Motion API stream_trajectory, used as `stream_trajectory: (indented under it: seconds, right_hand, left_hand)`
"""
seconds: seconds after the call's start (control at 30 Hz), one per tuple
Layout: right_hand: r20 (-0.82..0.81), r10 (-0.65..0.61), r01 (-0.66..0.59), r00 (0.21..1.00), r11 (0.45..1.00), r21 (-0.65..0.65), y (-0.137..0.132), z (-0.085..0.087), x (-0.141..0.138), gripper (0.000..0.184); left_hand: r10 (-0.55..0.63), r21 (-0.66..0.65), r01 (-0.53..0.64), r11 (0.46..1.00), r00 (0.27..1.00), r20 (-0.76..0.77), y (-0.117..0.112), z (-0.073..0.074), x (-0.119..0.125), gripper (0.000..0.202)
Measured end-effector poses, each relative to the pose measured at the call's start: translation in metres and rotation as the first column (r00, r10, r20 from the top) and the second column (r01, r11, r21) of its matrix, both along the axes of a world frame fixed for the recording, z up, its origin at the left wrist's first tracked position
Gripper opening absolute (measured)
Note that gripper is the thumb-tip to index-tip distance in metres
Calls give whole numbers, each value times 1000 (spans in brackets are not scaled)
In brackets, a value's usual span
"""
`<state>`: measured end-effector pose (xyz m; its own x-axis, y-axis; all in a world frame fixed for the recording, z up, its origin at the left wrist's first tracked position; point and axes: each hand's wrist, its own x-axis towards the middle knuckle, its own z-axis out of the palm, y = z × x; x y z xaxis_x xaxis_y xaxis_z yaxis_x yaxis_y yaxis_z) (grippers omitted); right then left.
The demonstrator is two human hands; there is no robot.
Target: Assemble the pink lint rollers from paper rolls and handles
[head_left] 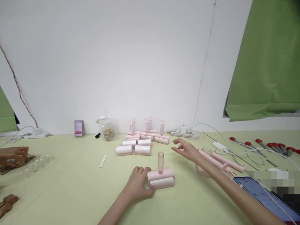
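Note:
My left hand (138, 182) is closed round the left end of a pink lint roller (161, 178) that lies on the pale green table (77, 190), its short clear handle pointing up. My right hand (187, 150) hovers open, fingers spread, to the right of it and reaches toward the back. Behind stand several more pink lint rollers (146, 136) in a cluster, with white-covered rolls (133, 149) in front of them. Long pink handles (220, 161) lie under my right forearm.
Another person's hand (12, 155) rests at the left edge by clear plastic trays and brown pieces. A plastic bag (107, 129), a power strip (185, 132), red-handled tools (264, 145), white cables and a phone (264, 195) lie at the back and right.

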<state>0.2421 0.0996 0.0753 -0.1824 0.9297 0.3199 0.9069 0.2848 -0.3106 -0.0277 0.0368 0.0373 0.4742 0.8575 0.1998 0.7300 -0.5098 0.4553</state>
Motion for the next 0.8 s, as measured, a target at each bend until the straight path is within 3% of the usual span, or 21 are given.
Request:
stream_trajectory:
  seconds: [0.17, 0.3, 0.37, 0.53, 0.57, 0.67, 0.7, 0.73, 0.8]
  right_hand:
    - [122, -63, 68, 991, 997, -38, 62, -21, 40, 24]
    - [106, -54, 64, 993, 994, -87, 81, -35, 53, 25]
    - [43, -36, 40, 998, 994, -101, 82, -35, 54, 24]
    - [-238, 63, -78, 969, 995, -55, 63, -11, 21, 27]
    - [-304, 91, -106, 948, 994, -33, 54, -3, 9, 31]
    - [-452, 194, -211, 871, 977, 13, 16, 19, -30, 34]
    - [-507, 232, -257, 830, 966, 21, 2, 25, -42, 32]
    - [-646, 269, -344, 714, 939, 11, -11, 29, -52, 29]
    - [-756, 311, -459, 576, 888, 16, -30, 33, -66, 23]
  left_hand:
    - [-72, -188, 70, 980, 997, -6, 14, 3, -9, 47]
    - [-36, -292, 58, 955, 996, 81, 18, 13, -9, 102]
    - [15, -294, 60, 954, 970, 245, 18, 23, -3, 110]
    - [-38, -208, 226, 952, 759, 650, 25, 45, 39, 93]
    - [-54, -199, 268, 943, 711, 701, 28, 46, 48, 82]
    - [-37, -248, 397, 884, 587, 809, 38, 39, 71, 23]
    - [-4, -284, 426, 859, 560, 829, 40, 34, 77, 21]
    - [34, -320, 441, 838, 543, 839, 42, 29, 80, 28]
    - [97, -371, 439, 818, 531, 842, 44, 21, 85, 34]
